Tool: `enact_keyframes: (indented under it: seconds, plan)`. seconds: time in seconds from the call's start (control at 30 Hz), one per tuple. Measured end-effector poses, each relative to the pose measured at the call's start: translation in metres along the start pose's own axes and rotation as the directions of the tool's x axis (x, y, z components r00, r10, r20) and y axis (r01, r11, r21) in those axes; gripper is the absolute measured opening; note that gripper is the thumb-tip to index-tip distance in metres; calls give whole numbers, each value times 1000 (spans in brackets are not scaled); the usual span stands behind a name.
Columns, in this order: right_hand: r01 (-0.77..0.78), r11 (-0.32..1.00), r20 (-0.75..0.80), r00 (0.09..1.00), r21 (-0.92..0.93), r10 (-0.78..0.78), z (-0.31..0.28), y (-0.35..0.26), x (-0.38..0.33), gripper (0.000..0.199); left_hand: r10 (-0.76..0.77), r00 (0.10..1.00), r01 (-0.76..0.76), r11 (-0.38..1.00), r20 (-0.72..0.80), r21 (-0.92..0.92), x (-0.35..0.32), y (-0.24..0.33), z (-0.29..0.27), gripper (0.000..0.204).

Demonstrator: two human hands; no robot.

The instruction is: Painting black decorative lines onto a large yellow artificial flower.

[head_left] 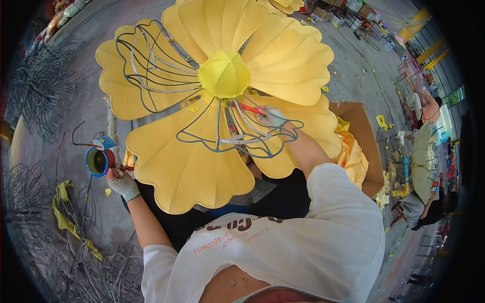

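By the right hand [273, 117], gloved in whitish cloth, a slim red-handled tool [248, 108] is held in curled fingers, near and slightly right of the yellow dome [224, 74]; whether anything is touched by its tip cannot be told. By the left hand [123, 185], also gloved, a blue-rimmed can [97, 162] is held, well left of the dome and on its near side. Its mouth is turned upward, probably so that its dark contents are kept in, and it is kept outside the petals, perhaps to spare them from drips.

The yellow flower [225, 90] is centred on the dome, with cloth petals [283, 68] spread around it. Bare wire frames, one left [172, 92] and one near [219, 126], are splayed from it, apparently leaving room for the right hand between.

Right of the dome, glossy yellow cloth [353, 156] is gathered in an open carton [371, 146], presumably for easy reach. Far left, tangled grey wire bundles [48, 91] are heaped on the floor.
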State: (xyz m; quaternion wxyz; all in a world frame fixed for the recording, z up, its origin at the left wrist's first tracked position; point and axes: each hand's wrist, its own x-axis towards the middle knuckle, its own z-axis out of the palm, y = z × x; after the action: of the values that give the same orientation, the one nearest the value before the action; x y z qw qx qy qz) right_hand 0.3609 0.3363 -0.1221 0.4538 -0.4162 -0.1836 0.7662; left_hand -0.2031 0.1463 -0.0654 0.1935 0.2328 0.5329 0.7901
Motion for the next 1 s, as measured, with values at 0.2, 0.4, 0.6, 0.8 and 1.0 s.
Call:
enact_keyframes:
  seconds: [0.2,0.4,0.6,0.8,1.0]
  plan:
    - [24,999,-3,1000,32,-24,0,0,-10,18,-27,998,30,999,-58,43,5,-4,-8,32]
    - [138,989,154,980,-54,-129,-20,-14,-23,23,26,999,-25,999,-39,32,5,-9,-8,32]
    - [183,981,91,980,-63,-177,-12,-17,-38,24,41,998,-36,995,-56,89,16,-24,-27,31]
    - [174,983,109,980,-67,-166,-13,-13,-31,26,26,997,-21,998,-72,65,17,-23,-22,30]
    - [310,945,40,951,-100,-308,-37,-7,-23,27,-20,996,32,988,85,-152,17,-27,-27,28]
